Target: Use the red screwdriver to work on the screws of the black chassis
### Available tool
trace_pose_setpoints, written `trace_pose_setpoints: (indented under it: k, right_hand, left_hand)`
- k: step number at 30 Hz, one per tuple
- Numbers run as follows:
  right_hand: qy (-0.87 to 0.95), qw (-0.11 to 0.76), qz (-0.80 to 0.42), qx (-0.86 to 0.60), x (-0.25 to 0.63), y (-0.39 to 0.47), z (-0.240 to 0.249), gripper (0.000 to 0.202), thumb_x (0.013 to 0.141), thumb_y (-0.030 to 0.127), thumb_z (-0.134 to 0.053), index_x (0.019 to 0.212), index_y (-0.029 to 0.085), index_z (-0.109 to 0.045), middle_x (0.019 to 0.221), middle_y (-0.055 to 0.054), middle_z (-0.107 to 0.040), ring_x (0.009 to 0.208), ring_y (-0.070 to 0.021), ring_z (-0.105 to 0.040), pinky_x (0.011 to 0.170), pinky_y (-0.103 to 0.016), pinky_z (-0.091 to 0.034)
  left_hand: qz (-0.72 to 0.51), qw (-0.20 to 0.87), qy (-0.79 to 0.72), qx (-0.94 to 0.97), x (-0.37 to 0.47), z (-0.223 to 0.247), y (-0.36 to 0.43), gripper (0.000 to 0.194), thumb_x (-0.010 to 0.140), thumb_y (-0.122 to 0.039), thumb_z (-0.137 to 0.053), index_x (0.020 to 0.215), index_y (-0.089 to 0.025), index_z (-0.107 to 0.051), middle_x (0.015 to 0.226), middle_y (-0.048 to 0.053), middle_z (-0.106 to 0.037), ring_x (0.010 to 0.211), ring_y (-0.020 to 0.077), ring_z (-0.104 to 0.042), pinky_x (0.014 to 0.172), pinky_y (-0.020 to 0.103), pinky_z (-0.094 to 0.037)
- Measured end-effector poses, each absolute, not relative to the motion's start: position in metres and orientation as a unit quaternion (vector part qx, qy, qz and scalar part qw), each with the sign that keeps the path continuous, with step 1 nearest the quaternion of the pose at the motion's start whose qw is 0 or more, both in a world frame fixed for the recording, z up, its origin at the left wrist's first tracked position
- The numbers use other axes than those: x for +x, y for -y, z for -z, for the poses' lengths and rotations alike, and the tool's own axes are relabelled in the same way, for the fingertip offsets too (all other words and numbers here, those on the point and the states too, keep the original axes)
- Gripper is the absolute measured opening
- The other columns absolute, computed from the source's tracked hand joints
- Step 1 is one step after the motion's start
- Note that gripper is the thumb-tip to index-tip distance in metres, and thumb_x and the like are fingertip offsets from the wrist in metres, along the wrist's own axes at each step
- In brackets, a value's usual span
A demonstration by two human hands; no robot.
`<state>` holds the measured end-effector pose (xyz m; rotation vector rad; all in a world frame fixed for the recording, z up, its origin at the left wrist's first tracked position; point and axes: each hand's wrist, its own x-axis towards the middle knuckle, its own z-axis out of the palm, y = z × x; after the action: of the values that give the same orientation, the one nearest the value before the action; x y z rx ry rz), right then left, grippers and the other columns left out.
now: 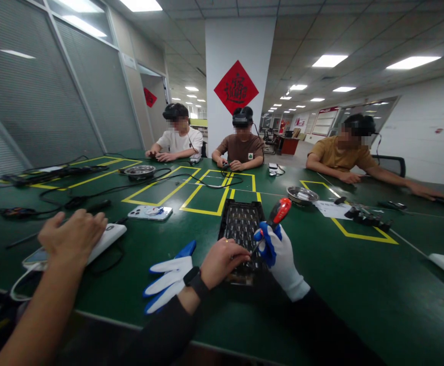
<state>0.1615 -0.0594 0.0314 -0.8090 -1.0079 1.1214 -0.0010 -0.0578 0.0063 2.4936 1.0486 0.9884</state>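
A black tray (240, 218) with rows of small metallic-looking parts lies on the green table in front of me. My right hand (278, 254), in a white and blue glove, is closed round a screwdriver (280, 211) with a red and black handle; its shaft slants down to the tray. My left hand (222, 262), bare with a dark watch (196, 282) at the wrist, has its fingertips pinched at the screwdriver's tip over the tray. Whatever lies between those fingertips is too small to make out. A loose white and blue glove (172, 279) rests left of my left wrist.
Another person's hand (75, 234) rests on a white device (109, 239) at the left. A phone (150, 213), metal bowls (301, 195), cables and black parts (368, 218) lie around. Three people in headsets sit across the table (339, 284).
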Motion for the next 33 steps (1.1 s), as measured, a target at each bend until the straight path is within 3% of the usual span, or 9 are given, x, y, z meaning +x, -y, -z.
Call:
trace_pose_setpoints:
  k: [6,10,13,17,24,27,33]
  right_hand:
    - [0.375,0.740,-0.396,-0.393,0.188,0.043,-0.036,0.030,0.072,0.035,-0.063,0.098,0.020,-0.057,0.081,0.002,-0.061,0.058,-0.0061,-0.053,0.054,-0.018,-0.045]
    - [0.443,0.698,-0.364,-0.429,0.196,0.029,-0.019,0.041,0.066,0.031,-0.069,0.103,0.019,-0.058,0.087,-0.001,-0.064,0.072,-0.0120,-0.059,0.070,-0.026,-0.049]
    - [0.511,0.663,-0.338,-0.431,0.195,0.017,-0.006,0.041,0.067,0.032,-0.067,0.104,0.017,-0.059,0.098,-0.005,-0.064,0.088,-0.0170,-0.060,0.085,-0.034,-0.046]
    - [0.580,0.613,-0.301,-0.445,0.191,0.005,0.000,0.040,0.072,0.036,-0.062,0.106,0.016,-0.059,0.104,-0.008,-0.063,0.099,-0.0199,-0.057,0.094,-0.039,-0.039]
    - [0.656,0.551,-0.226,-0.463,0.186,0.007,-0.005,0.036,0.069,0.035,-0.063,0.102,0.019,-0.062,0.104,-0.007,-0.064,0.098,-0.0210,-0.057,0.095,-0.040,-0.038]
    - [0.606,0.604,-0.263,-0.446,0.189,0.010,-0.005,0.034,0.071,0.034,-0.062,0.101,0.017,-0.063,0.101,-0.007,-0.065,0.097,-0.0215,-0.058,0.094,-0.041,-0.039]
    - [0.447,0.733,-0.379,-0.346,0.197,0.017,0.004,0.028,0.074,0.032,-0.057,0.096,0.016,-0.064,0.097,-0.007,-0.066,0.084,-0.0199,-0.062,0.077,-0.037,-0.050]
  left_hand:
    - [-0.396,0.131,-0.410,0.811,-0.001,-0.012,0.063,0.018,0.087,-0.027,-0.045,0.091,-0.022,-0.061,0.091,-0.001,-0.065,0.084,0.0131,-0.056,0.075,0.026,-0.035]
    - [-0.396,0.128,-0.423,0.805,-0.001,-0.012,0.064,0.017,0.087,-0.027,-0.044,0.089,-0.022,-0.061,0.089,-0.001,-0.064,0.084,0.0138,-0.056,0.076,0.027,-0.035]
    - [-0.401,0.127,-0.434,0.797,-0.001,-0.012,0.064,0.018,0.087,-0.027,-0.043,0.087,-0.021,-0.060,0.089,0.000,-0.064,0.084,0.0141,-0.055,0.076,0.028,-0.034]
    - [-0.398,0.121,-0.450,0.790,-0.002,-0.010,0.063,0.019,0.087,-0.028,-0.042,0.087,-0.021,-0.060,0.085,0.000,-0.064,0.080,0.0143,-0.055,0.076,0.028,-0.034]
    - [-0.393,0.122,-0.463,0.785,-0.001,-0.011,0.062,0.020,0.086,-0.029,-0.044,0.085,-0.021,-0.061,0.082,0.000,-0.065,0.076,0.0139,-0.055,0.074,0.027,-0.035]
    - [-0.403,0.119,-0.470,0.776,-0.002,-0.011,0.061,0.020,0.086,-0.028,-0.044,0.083,-0.020,-0.062,0.083,0.001,-0.064,0.078,0.0139,-0.055,0.074,0.027,-0.036]
    - [-0.431,0.097,-0.528,0.725,-0.008,-0.005,0.054,0.011,0.081,-0.025,-0.051,0.086,-0.020,-0.059,0.076,0.000,-0.061,0.071,0.0132,-0.054,0.069,0.025,-0.037]
